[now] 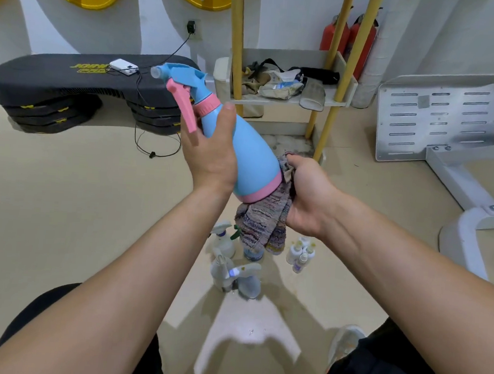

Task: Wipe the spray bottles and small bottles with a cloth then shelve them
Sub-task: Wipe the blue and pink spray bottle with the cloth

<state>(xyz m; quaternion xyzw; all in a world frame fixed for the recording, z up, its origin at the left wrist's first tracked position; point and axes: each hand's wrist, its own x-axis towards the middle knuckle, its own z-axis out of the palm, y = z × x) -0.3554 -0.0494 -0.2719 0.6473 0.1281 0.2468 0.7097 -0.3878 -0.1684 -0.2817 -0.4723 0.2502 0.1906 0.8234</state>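
My left hand [210,152] grips a blue spray bottle [250,152] with a pink trigger and pink base, tilted with its nozzle up and to the left. My right hand [306,193] holds a striped grey cloth [263,225] bunched against the bottle's base, and the cloth hangs down below it. On the floor under my hands stand several white spray bottles [226,266] and a cluster of small white bottles [301,253]. Behind the bottle stands a low shelf [291,100] with yellow posts.
The shelf holds bags, a strap and a slipper. Black step platforms [72,89] with a white device and cable lie at the back left. A white metal frame [438,117] stands at the right. Two red extinguishers [350,37] stand behind the shelf. My knees frame the bottom.
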